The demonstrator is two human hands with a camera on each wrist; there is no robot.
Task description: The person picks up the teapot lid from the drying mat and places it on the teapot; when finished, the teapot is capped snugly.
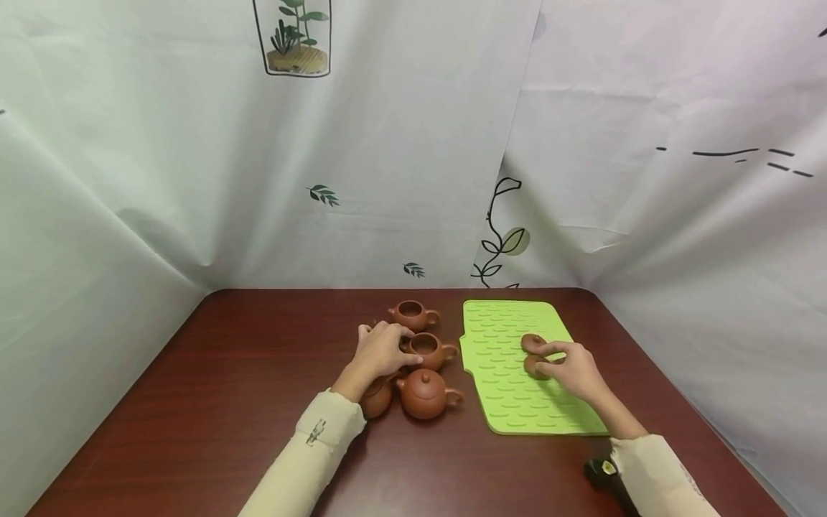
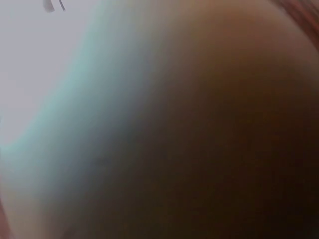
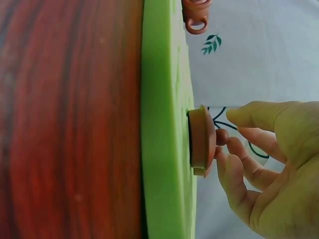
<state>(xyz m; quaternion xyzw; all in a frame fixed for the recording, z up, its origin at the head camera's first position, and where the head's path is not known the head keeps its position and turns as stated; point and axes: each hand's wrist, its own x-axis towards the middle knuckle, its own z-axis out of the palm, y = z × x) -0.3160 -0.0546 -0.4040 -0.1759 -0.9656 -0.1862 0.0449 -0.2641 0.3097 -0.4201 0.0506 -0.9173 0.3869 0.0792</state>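
Dark red-brown wood-grain table; entries run left to right. My left sleeve, cream cloth, crosses the near side. Beside its cuff, a round reddish-brown clay teapot sits partly hidden by my arm. My left hand reaches past it to an uncovered reddish-brown clay teapot, thumb and fingers apart about its spout side; whether they grip I cannot tell, the left wrist view being only blur. Behind stands a second uncovered teapot of the same clay; in front, a lidded round teapot of reddish-brown clay. The handles of these three point right.

Next, a lime-green ridged mat lies flat. On its right half are two round, knobbed lids of reddish-brown clay, the far lid just beside the near lid. My right hand is over them, thumb and fingers spread about the front knob, clamped on neither lid. By my right cuff, a black object with a yellow-green patch.
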